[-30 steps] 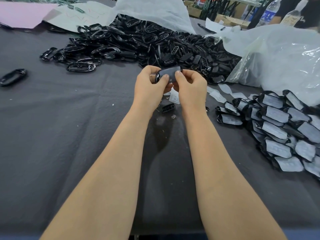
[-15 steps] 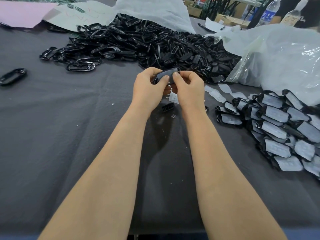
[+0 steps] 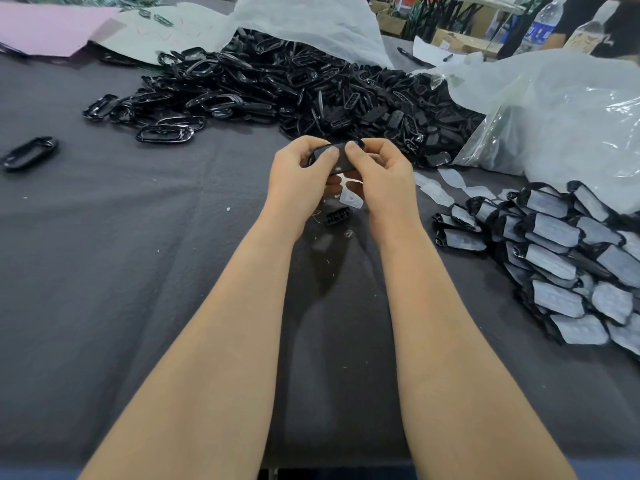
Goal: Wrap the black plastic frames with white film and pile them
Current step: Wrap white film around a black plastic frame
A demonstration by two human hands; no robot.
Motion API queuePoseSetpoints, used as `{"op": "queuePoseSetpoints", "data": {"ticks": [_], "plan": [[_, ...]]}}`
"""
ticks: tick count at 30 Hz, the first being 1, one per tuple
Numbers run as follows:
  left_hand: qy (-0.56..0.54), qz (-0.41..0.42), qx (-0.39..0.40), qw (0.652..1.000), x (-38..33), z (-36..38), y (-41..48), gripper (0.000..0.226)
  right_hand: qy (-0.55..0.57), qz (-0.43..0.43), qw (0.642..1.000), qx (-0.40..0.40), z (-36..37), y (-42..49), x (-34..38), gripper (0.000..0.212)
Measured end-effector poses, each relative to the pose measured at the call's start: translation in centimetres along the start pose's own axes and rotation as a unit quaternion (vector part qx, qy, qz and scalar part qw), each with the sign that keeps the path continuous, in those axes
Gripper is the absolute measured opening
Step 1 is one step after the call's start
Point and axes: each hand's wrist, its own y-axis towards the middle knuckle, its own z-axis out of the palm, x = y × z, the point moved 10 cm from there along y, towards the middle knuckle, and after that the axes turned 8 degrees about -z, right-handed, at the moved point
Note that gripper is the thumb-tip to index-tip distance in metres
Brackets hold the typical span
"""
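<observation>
Head view, nearest first: two bare forearms reach out over the dark grey cloth (image 3: 138, 271). One small black piece (image 3: 336, 215) lies on the cloth just under the hands. Above it, the left hand (image 3: 298, 178) and the right hand (image 3: 384, 178) together pinch one black frame (image 3: 337, 157), thumbs pressed on its upper face and fingers curled beneath. One tab of white film (image 3: 351, 199) hangs below it.

Judging by that loose tab, the film could go on skewed or creased if the thumbs press unevenly. It could also tear if tugged, and the glossy frame might slip from so narrow a pinch.

To the right is the pile of wrapped frames (image 3: 561, 258), more than twenty showing and running out of view. A few spare film pieces (image 3: 446, 185) lie between it and the hands. One lone frame (image 3: 30, 154) sits at the left. Farther off, the heap of bare frames (image 3: 294, 88) is too many to count, with a clear plastic bag (image 3: 554, 109) to its right. Two bottles (image 3: 538, 26) stand at the back.
</observation>
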Motion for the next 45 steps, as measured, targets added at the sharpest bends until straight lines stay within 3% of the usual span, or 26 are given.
{"op": "queuePoseSetpoints", "data": {"ticks": [7,18,21,24,28,30,34,39,45], "plan": [[-0.009,-0.008,-0.01,1.0,0.0,-0.2,-0.2,0.016,-0.012,0.008,1.0,-0.006,0.2,0.0,-0.2,0.003],[0.028,0.014,0.002,0.999,-0.5,0.4,-0.3,0.017,-0.009,0.02,0.998,-0.052,-0.9,0.0,-0.1,0.016],[0.024,0.011,-0.007,1.0,-0.3,0.1,-0.2,0.019,-0.05,-0.005,0.999,-0.018,-0.7,0.2,0.4,0.008],[0.027,0.01,-0.024,0.999,-0.2,-0.2,0.0,0.017,-0.161,-0.063,0.985,0.015,-0.5,0.3,1.4,0.011],[0.04,0.013,-0.033,0.999,-0.3,-0.4,-0.2,0.006,-0.187,-0.073,0.98,-0.006,-0.6,0.2,1.5,0.013],[0.076,0.023,-0.038,0.996,-0.3,-0.4,-0.2,0.013,-0.198,-0.077,0.977,-0.024,-0.9,0.2,1.6,0.006],[0.121,0.039,-0.041,0.991,-0.6,-0.3,-0.2,0.006,-0.192,-0.059,0.979,-0.038,-1.4,0.3,1.1,0.013],[0.111,0.037,-0.048,0.992,-0.4,-0.5,0.0,0.014,-0.182,-0.023,0.983,0.004,-0.5,0.0,0.4,0.022],[0.1,0.03,-0.016,0.994,-0.3,0.2,-0.3,0.018,-0.174,-0.01,0.985,-0.015,-0.9,-0.1,0.3,0.022]]}}
